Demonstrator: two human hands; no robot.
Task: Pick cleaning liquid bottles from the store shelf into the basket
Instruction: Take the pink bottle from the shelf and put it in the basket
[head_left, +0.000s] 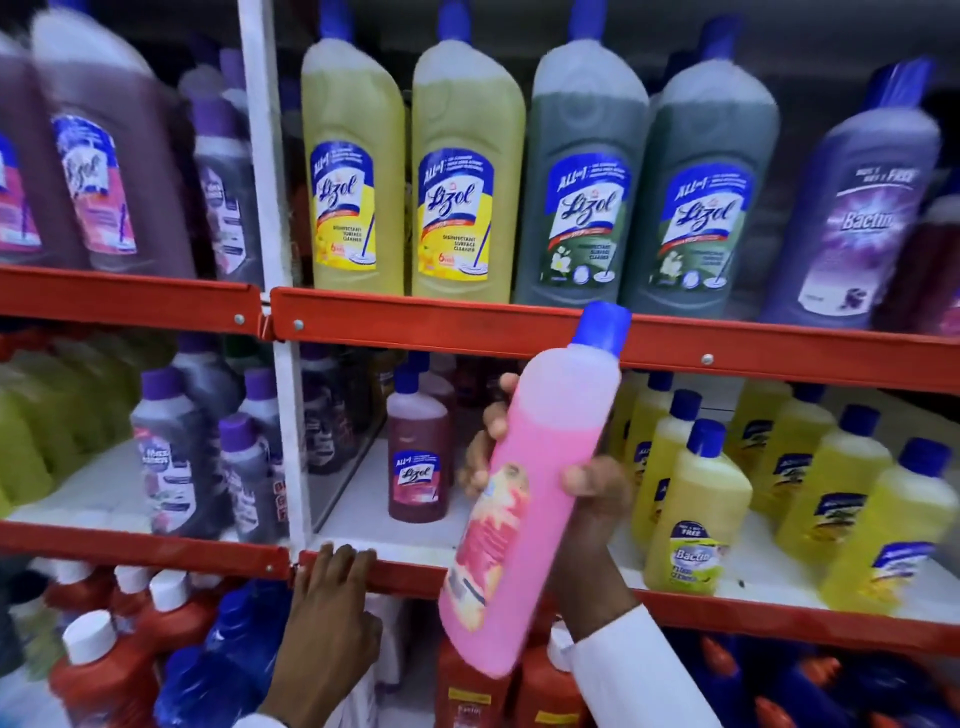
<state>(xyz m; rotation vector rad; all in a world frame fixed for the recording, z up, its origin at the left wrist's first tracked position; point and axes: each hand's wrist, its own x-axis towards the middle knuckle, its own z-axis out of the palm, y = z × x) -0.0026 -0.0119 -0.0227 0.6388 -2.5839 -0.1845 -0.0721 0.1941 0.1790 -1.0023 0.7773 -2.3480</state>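
My right hand (587, 493) is wrapped around the middle of the pink bottle (524, 499), which is tilted in the air in front of the middle shelf (727, 603), clear of the yellow bottles (691, 514) to its right. My left hand (332, 618) rests loose on the shelf's red edge, holding nothing. No basket shows, so I should grip firmly, bring the bottle toward me and lower it base first.

A white upright post (270, 208) divides the bays; silver bolts (298, 325) stud red rails (467, 327).
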